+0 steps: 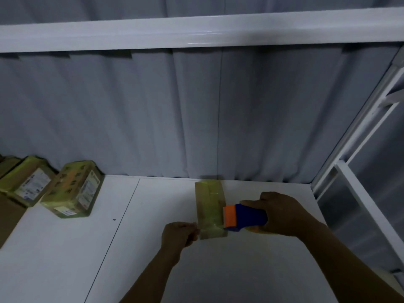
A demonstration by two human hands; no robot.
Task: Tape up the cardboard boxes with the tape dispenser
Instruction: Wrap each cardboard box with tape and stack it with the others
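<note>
The fingers (pixel 190 233) of the left hand (pixel 178 236) pinch what looks like the loose tape (pixel 211 228) end at the near left corner of the small cardboard box (pixel 209 200). The right hand (pixel 282 215) is curled tight round the tape dispenser (pixel 244 217), against the box's right side. The box sits on the bench (pixel 153 259), close to the back wall. If that pinch slips, the strip could crease or stick to itself, and so light a box might skid under the pull.

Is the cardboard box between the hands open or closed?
Closed: the small brown cardboard box lies flat, flaps down under yellowish tape.
</note>
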